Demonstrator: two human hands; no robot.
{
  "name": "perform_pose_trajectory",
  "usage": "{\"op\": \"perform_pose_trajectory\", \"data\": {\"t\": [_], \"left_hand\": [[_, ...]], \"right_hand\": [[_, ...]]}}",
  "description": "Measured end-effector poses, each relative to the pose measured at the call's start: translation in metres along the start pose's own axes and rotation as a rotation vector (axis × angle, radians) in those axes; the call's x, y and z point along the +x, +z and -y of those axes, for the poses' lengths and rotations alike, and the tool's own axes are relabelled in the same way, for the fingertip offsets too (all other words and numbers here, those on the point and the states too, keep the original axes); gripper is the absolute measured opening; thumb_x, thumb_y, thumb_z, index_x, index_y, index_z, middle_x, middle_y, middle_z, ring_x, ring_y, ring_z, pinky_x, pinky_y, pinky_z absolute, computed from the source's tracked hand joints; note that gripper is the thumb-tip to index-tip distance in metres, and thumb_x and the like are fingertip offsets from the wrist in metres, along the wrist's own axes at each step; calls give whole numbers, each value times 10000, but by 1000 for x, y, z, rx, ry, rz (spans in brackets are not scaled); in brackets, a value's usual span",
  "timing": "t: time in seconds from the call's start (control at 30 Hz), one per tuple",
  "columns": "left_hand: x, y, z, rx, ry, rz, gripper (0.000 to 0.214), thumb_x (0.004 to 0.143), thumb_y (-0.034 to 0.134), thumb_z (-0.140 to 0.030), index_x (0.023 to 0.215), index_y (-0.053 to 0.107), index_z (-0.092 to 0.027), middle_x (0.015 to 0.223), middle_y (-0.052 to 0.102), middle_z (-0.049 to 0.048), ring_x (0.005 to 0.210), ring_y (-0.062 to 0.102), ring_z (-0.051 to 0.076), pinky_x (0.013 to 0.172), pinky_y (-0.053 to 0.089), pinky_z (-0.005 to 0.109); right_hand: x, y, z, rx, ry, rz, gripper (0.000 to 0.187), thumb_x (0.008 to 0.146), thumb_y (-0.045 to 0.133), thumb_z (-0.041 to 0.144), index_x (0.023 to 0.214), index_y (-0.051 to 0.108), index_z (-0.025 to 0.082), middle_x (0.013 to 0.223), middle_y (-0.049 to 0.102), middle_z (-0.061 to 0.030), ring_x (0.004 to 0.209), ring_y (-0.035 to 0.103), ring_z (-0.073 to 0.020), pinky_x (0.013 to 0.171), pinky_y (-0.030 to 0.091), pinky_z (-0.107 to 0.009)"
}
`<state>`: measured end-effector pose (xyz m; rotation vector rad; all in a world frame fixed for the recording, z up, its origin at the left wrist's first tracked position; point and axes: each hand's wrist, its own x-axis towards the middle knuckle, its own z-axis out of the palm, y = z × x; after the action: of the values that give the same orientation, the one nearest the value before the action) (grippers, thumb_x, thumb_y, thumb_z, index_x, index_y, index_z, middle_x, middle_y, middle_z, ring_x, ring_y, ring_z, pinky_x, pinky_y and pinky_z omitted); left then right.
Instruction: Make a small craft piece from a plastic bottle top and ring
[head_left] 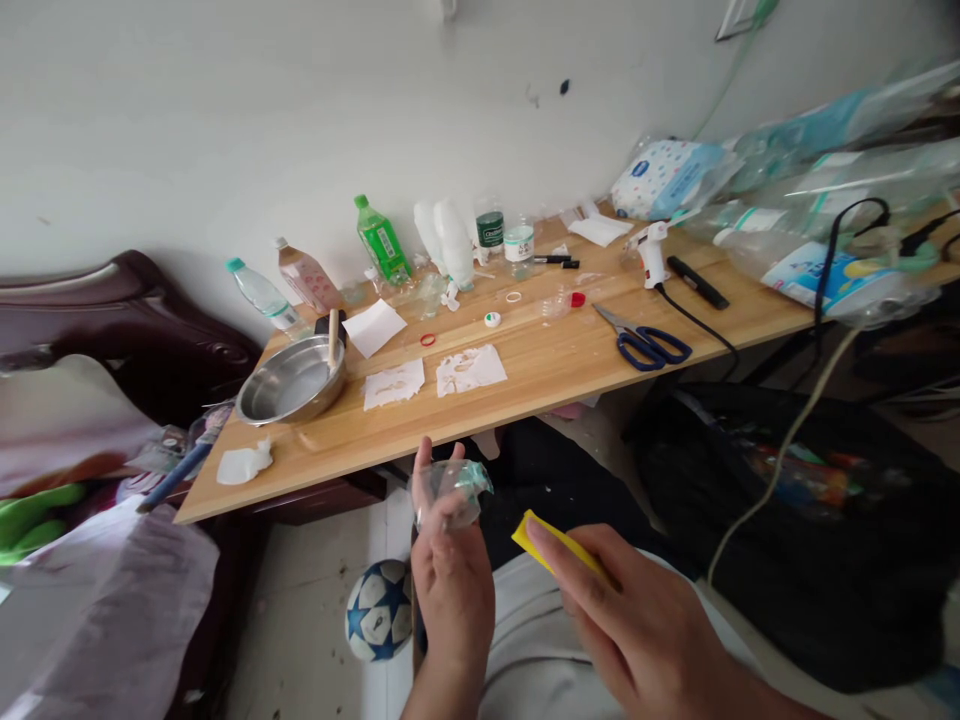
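- Head view, six o'clock: left hand (454, 575), fingers part-open, holding a clear plastic piece (474, 495).
- Five o'clock: right hand (645, 610), closed around a yellow tool (574, 550).
- Tabletop (540, 350): scissors (649, 347) at twelve o'clock from the right hand.

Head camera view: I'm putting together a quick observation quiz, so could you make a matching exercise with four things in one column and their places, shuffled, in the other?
Things
1. Round silver metal bowl
2. Narrow bright yellow object
3. Blue-and-white star-patterned ball
4. Clear rounded plastic piece with a teal patch

Places
A. On the pale floor
B. In the left hand
C. On the light brown wooden table
D. In the right hand

Right pairs: 1-C, 2-D, 3-A, 4-B
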<state>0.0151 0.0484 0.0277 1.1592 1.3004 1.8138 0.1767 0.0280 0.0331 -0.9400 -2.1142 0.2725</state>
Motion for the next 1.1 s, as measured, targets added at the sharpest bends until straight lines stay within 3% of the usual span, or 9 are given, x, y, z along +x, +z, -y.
{"op": "perform_pose_trajectory", "data": {"t": [0.1, 0.23, 0.33, 0.47, 0.53, 0.6, 0.7, 0.83, 1.1], "left_hand": [[-3, 6, -5, -55, -98, -2, 353, 995, 438, -471, 1055, 741, -301, 1582, 418, 33, 1366, 515, 320, 1103, 470, 455], [-8, 4, -2, -142, -205, 10, 302, 975, 505, -415, 1140, 732, -304, 1596, 392, 60, 1348, 530, 321, 1042, 519, 462], [7, -4, 10, 43, -123, 33, 264, 945, 574, -393, 1104, 752, -279, 1558, 447, 86, 1371, 500, 317, 1077, 479, 460], [58, -10, 34, 488, 109, 187, 197, 918, 627, -331, 1048, 770, -295, 1563, 438, 57, 1471, 355, 312, 1211, 262, 517], [82, -10, 45, 651, 219, 229, 162, 891, 657, -299, 992, 782, -285, 1597, 385, 52, 1509, 260, 334, 1222, 210, 547], [97, -9, 54, 706, 272, 289, 173, 904, 638, -294, 1004, 778, -269, 1587, 396, 72, 1486, 313, 336, 1205, 250, 553], [103, -7, 60, 683, 266, 334, 224, 941, 583, -304, 1066, 760, -247, 1492, 492, 107, 1397, 460, 302, 1164, 348, 510], [102, -5, 62, 693, 265, 285, 209, 930, 594, -311, 1026, 767, -242, 1317, 589, 96, 1316, 527, 279, 1128, 400, 460], [104, 2, 65, 722, 274, 235, 217, 924, 593, -325, 937, 764, -193, 1310, 567, 120, 1211, 575, 266, 1092, 414, 434]], "right_hand": [[-1, -1, 2, -3, -4, 1, 670, 948, 400, 72, 1584, 260, 229, 902, 660, -100, 700, 662, -177, 570, 566, -271], [-2, 1, 1, 6, 33, -10, 662, 957, 390, 74, 1582, 261, 250, 911, 655, -88, 706, 658, -165, 579, 557, -253], [1, 8, -8, 37, 93, 6, 620, 978, 386, 99, 1568, 295, 269, 924, 646, -78, 755, 669, -166, 637, 573, -261], [16, 29, -33, 63, 232, -1, 523, 1015, 399, 180, 1532, 363, 248, 940, 669, -80, 795, 698, -184, 732, 601, -305], [27, 41, -44, 91, 285, -17, 496, 1028, 395, 218, 1523, 377, 227, 1040, 700, -111, 904, 718, -213, 832, 602, -355], [36, 50, -51, 141, 317, -28, 494, 1037, 369, 223, 1531, 362, 225, 1196, 695, -131, 1036, 709, -226, 917, 583, -382], [42, 59, -55, 215, 336, -51, 507, 1036, 343, 206, 1542, 346, 228, 1307, 669, -117, 1090, 701, -210, 937, 579, -360], [40, 62, -56, 243, 352, -79, 521, 1021, 350, 192, 1541, 358, 220, 1315, 669, -114, 1131, 684, -206, 962, 566, -355], [43, 67, -60, 238, 365, -66, 527, 1017, 334, 185, 1543, 359, 195, 1215, 710, -126, 1030, 712, -216, 931, 573, -365]]}}
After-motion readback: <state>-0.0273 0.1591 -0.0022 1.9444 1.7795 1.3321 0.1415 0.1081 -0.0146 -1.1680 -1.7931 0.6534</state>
